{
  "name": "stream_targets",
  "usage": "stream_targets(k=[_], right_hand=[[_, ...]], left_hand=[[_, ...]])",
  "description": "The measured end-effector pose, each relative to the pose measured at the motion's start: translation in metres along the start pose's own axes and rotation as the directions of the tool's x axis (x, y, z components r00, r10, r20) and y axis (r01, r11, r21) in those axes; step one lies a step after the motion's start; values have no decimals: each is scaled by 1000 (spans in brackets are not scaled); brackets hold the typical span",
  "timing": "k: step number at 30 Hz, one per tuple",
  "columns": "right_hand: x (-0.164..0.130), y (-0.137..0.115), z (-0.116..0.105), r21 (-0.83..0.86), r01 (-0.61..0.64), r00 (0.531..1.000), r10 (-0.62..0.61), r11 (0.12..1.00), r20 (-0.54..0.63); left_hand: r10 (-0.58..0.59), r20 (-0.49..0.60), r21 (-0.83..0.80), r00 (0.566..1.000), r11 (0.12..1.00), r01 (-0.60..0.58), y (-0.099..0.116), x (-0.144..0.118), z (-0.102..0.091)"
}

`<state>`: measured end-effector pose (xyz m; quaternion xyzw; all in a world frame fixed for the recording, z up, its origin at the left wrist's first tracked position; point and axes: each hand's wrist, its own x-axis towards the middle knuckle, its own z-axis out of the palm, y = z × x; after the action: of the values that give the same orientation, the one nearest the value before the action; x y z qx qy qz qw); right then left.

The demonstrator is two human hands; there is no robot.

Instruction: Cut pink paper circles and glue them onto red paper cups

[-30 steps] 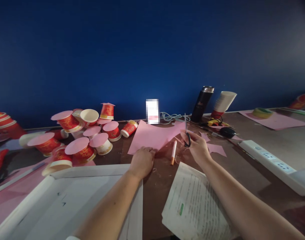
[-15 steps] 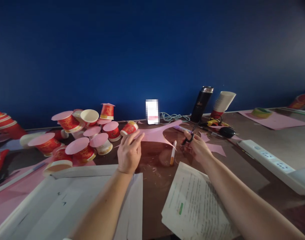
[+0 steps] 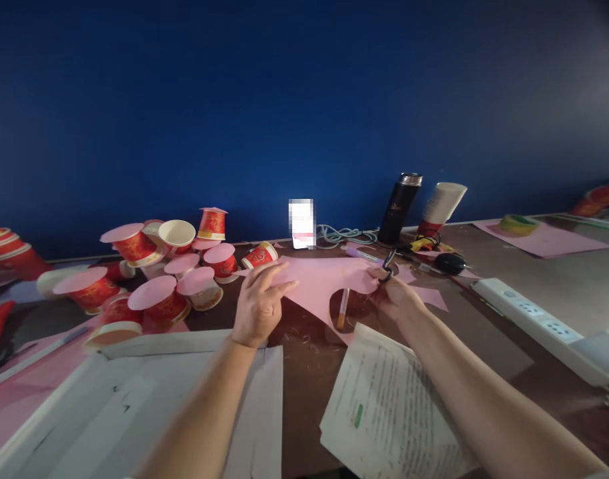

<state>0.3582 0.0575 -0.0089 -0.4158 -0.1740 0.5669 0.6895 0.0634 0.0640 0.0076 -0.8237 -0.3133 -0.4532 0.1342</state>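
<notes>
Over the table [image 3: 309, 372], left hand [image 3: 258, 307] pinching pink paper [image 3: 324, 279], right hand [image 3: 397, 296] grip closed around scissors [image 3: 387, 265]

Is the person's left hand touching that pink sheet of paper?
Touching. The head view shows the left hand with its fingers lying on the left edge of the pink sheet of paper, gripping it with no gap.

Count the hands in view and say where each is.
2. The left hand holds the pink paper at its left edge; the right hand, scissors in its fingers, is at the paper's right edge.
</notes>
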Motion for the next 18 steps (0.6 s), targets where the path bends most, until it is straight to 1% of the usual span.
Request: stream_targets(k=[2,4,5,6,7,8,9,10,11,12,13,14,15,16,17,18], right_hand=[[-1,2,3,-3,14,999,-14,1000,-47],[-6,6,7,-6,43,997,-43,999,-69],[-9,8,10,-6,58,996,-59,998,-70],[-12,11,13,-5,73,995,-73,997,-64],[-16,14,17,-5,84,995,-84,996,-52],[-19,17,20,-6,88,996,-88,996,-33],[-23,21,24,-9,89,996,-89,996,-13],[-26,23,27,-12,89,996,-89,996,4],[-30,25,30,-12,94,995,-94,995,13],[-33,27,33,-12,102,995,-102,995,21],[-37,27,36,-10,115,993,-114,993,28],[-40,27,39,-7,129,991,-128,992,36],[-44,26,42,-4,140,989,-140,990,46],[-48,24,44,-2,143,988,-143,990,56],[-51,23,46,-2,137,988,-137,991,70],[-55,21,48,-1,130,988,-129,992,86]], left_hand=[[-77,34,47,996,996,75,-2,-1,2],[-150,14,55,989,987,149,3,-1,4],[-180,-5,25,984,983,180,10,-1,4],[-206,-22,-34,978,978,205,20,0,4],[-225,6,-126,974,966,224,32,2,5],[-246,74,-247,967,935,256,46,2,5],[-271,181,-374,945,870,321,61,3,7],[-292,327,-475,899,771,424,75,3,9],[-284,492,-535,823,647,543,88,3,11],[-232,648,-546,726,523,655,98,2,14],[-187,765,-520,616,384,763,105,2,18],[-194,828,-478,526,248,843,109,1,21],[-175,869,-443,463,146,885,110,0,24],[-159,890,-425,428,50,904,110,0,27],[-142,898,-424,416,-36,905,108,0,28],[-111,901,-430,419,-107,896,106,0,29]])
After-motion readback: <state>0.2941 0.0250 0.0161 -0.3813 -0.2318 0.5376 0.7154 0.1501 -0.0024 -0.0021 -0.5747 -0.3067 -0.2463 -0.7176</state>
